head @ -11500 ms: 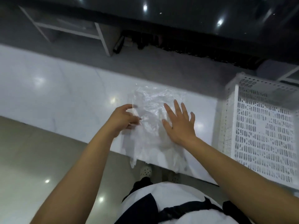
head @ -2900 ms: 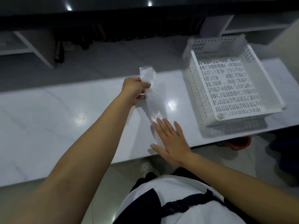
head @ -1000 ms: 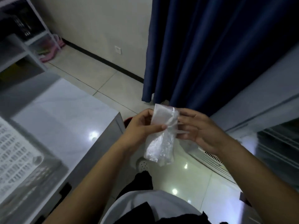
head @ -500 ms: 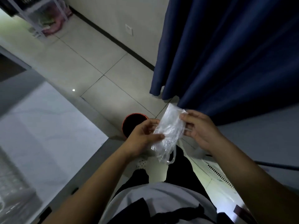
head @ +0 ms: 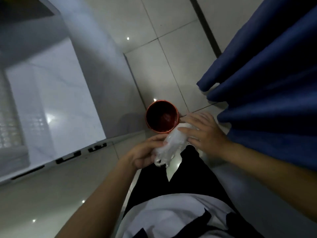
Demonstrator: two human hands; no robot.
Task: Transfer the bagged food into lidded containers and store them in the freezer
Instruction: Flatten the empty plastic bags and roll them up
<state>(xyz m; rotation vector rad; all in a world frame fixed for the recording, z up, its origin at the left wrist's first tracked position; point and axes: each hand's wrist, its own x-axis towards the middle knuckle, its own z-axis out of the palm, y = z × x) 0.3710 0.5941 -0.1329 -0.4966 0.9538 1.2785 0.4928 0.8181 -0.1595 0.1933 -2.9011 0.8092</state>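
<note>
— Where's the plastic bag, and how does it lie?

— Bunched in the left hand, fingers curled round it; its long axis slants from that palm up toward the right hand, whose straightened fingers press its upper end.

— Changed?

— It's more crumpled than half a second ago, and the red bin now sits just beyond the grip.

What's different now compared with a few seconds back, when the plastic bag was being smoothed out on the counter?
The plastic bag has left the counter: folded into a small bundle, it is now held over a red bin on the floor. The left hand still grips it; the right hand, which pressed it flat before, now rests open on its far end.
</note>
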